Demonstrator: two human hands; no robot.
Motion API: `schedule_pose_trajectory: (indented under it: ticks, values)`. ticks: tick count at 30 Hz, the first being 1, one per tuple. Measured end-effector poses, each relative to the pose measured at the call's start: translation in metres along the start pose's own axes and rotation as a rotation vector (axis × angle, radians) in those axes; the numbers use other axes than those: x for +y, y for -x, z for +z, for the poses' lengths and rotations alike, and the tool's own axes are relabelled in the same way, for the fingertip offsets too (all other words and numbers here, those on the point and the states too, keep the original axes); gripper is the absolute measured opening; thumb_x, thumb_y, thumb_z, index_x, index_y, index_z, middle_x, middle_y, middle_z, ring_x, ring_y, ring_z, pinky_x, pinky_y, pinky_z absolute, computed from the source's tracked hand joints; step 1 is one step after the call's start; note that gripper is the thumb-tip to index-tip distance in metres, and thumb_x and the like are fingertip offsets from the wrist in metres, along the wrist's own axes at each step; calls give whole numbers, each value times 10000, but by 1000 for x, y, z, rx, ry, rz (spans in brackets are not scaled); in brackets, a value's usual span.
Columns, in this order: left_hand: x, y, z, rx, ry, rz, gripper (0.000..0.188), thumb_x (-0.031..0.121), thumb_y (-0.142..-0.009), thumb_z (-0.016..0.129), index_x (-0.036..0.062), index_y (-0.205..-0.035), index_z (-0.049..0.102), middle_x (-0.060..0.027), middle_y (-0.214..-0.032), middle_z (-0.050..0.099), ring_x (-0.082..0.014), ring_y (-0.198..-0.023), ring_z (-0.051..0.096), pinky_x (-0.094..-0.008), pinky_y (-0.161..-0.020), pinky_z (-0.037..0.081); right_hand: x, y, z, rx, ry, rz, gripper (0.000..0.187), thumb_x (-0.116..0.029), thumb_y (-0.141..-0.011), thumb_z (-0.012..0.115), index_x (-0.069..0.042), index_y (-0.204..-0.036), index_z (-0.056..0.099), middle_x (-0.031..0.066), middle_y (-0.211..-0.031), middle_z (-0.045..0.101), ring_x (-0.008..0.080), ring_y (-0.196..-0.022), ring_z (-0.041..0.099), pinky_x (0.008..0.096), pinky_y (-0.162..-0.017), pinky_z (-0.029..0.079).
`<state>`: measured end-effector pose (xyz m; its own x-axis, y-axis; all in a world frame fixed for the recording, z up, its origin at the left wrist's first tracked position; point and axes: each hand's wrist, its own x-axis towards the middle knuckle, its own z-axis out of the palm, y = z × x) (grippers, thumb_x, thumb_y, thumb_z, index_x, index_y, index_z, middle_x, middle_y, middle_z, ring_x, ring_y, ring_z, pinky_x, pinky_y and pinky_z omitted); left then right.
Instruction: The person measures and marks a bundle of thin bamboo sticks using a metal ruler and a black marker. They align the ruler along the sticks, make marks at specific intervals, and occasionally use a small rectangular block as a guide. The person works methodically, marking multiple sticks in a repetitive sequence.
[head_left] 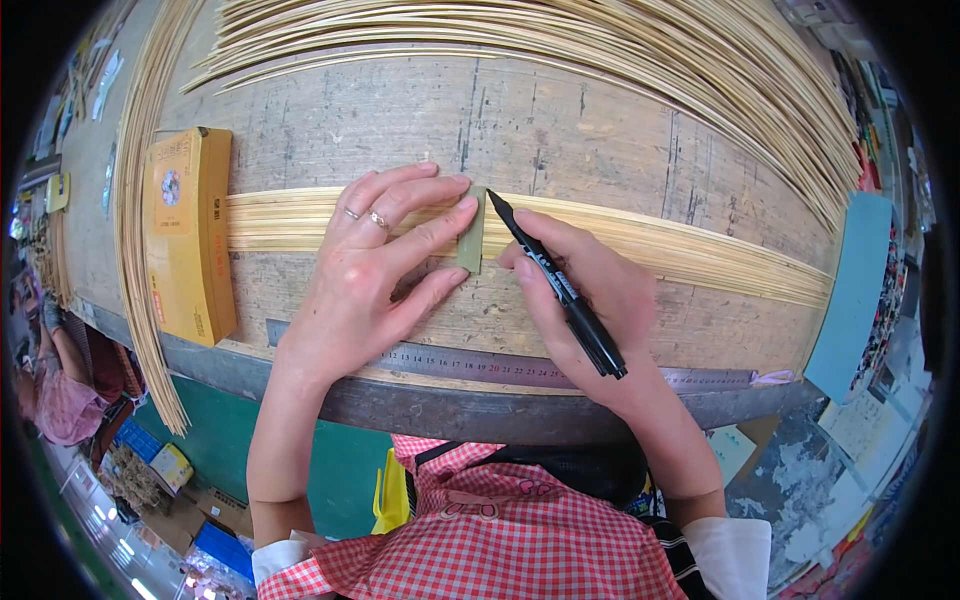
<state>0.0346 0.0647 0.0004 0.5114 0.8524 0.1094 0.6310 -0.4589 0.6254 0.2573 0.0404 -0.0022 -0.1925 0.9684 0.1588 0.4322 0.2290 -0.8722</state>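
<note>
A flat bundle of thin bamboo sticks (pixel 690 250) lies side by side across the wooden table. Over it, crosswise, sits a narrow green strip (pixel 474 240) with straight edges. My left hand (pixel 375 235), two rings on its fingers, holds this strip by its left edge; thumb and fingertips press on it and the ring-side fingers spread over the sticks. A black marker pen (pixel 565 295) is gripped in my right hand (pixel 600 290). Its dark tip points up and left, right beside the strip's far end; whether it touches a stick I cannot tell.
The sticks' left ends meet a yellow-orange box (pixel 205 240). A steel ruler (pixel 470 366) lies along the near table edge. More sticks (pixel 560 30) are heaped at the far side, others (pixel 150 150) run down the left. A blue-green board (pixel 850 290) stands at the right ends.
</note>
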Motion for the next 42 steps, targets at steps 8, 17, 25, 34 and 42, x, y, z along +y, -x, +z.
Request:
schedule_pose_trajectory:
  ticks: [8,17,25,34,42]
  values:
    - [0,0,0,-6,-2,9,588,104,-763,816,94,-1337,687,-96,-1400,605,-345,-1347,514,-477,-1140,408,-3,-4,1,-9,25,-24,317,20,-919,687,10,-1235,668,120,-927,766,177,-823,756,280,-741,575]
    - [0,0,-1,-12,2,7,597,94,-757,815,95,-1339,685,-96,-1401,604,-348,-1354,508,-478,-1141,404,-9,4,0,-32,63,-87,344,23,-860,719,16,-1196,648,160,-884,713,303,-752,721,368,-666,567]
    - [-1,0,1,-4,-1,21,591,97,-760,811,98,-1337,687,-99,-1403,605,-348,-1353,511,-478,-1145,395,-18,21,-1,-90,70,-76,370,36,-812,733,30,-1172,648,156,-833,689,297,-701,700,377,-628,555]
    - [1,1,-1,-4,-6,8,591,86,-758,807,93,-1337,687,-95,-1403,607,-347,-1352,514,-478,-1149,394,-23,14,-10,-45,127,-17,345,16,-855,722,-9,-1197,686,118,-875,753,240,-754,756,303,-685,580]
    - [1,-1,0,-1,-7,13,596,78,-745,811,89,-1329,691,-95,-1400,608,-344,-1351,517,-477,-1146,400,-8,-8,-2,-9,133,-62,338,16,-888,711,-11,-1222,670,111,-885,755,246,-781,762,314,-695,580]
